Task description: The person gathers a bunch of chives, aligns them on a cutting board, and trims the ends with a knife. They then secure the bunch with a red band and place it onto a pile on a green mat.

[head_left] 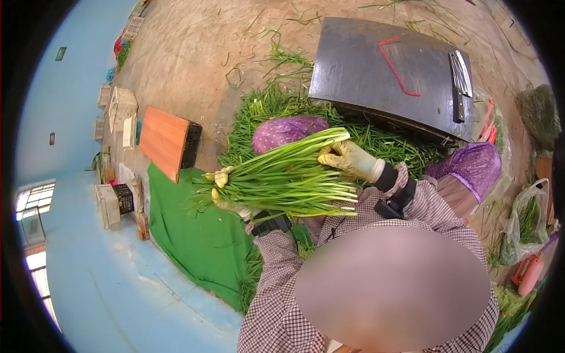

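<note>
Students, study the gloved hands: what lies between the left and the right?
In the head view, the long middle of the green-stalk bundle lies between the left hand and the right hand, pale ends nearer the right.

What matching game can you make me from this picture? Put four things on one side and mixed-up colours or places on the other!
Things
1. Bunch of green stalks
2. Thin bent strip
3. Flat board
4. Wall

Colours and places
A. orange-brown
B. light blue
C. in the gloved left hand, with the gloved right hand at the pale ends
D. red, on the dark tabletop

Right pairs: 1-C, 2-D, 3-A, 4-B
</note>
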Tool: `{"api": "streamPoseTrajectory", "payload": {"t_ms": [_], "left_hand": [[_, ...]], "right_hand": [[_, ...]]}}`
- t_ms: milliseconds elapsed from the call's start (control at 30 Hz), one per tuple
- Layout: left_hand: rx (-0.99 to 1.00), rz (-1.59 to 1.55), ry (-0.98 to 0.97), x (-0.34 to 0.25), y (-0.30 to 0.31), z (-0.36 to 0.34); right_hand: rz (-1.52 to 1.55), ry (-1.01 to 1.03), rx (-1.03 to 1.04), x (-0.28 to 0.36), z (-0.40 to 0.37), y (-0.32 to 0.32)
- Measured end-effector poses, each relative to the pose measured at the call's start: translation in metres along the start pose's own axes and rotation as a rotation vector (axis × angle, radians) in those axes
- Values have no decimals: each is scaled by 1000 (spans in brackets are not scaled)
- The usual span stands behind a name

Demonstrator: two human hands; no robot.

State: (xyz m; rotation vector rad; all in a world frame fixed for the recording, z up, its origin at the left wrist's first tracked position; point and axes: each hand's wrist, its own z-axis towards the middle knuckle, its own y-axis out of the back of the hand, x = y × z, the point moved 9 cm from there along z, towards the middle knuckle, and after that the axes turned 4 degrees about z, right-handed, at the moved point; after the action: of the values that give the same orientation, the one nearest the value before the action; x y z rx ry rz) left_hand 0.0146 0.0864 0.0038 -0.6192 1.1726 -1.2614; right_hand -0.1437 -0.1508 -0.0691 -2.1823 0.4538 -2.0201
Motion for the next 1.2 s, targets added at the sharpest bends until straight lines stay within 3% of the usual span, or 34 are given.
{"api": "streamPoseTrajectory", "payload": {"t_ms": [33,133,167,267,300,333,433,533,567,667,733,833,933,967,1067,1100,1200], "left_hand": [[40,48,3,-3,1,1],[81,146,30,-11,5,4],[74,148,45,-12,6,4],[0,146,20,-11,6,3],[-35,147,3,-14,8,1],[-58,137,2,-16,16,0],[-118,96,-14,-19,35,-5],[-178,50,-2,-15,35,-9],[-167,59,-2,-15,36,-7],[-143,85,-1,-17,38,-4],[-130,90,-9,-13,32,0],[-126,95,22,-11,26,2],[-108,115,28,-12,17,2],[-107,131,26,-13,15,2],[-90,156,22,-19,9,3],[-77,149,25,-19,4,5],[-99,163,14,-16,-9,4]], "right_hand": [[54,-57,70,6,-3,-5],[-473,191,34,17,0,10],[-907,-51,-52,-2,4,27],[-333,-55,129,47,-7,19],[-50,-78,96,68,-15,18],[-45,-57,38,70,-15,30],[-82,-77,-93,34,-23,80],[-912,-334,-211,7,-51,112],[-960,-207,-268,11,-57,108],[-537,213,-376,86,-68,57],[-750,370,-307,98,-65,29],[-1270,261,-284,76,-44,1],[-1347,333,-298,65,-21,-12],[-1257,336,-293,65,-18,-12],[-622,81,-121,27,4,-1],[-560,80,-122,31,5,0],[-839,129,-92,39,6,-5]]}}
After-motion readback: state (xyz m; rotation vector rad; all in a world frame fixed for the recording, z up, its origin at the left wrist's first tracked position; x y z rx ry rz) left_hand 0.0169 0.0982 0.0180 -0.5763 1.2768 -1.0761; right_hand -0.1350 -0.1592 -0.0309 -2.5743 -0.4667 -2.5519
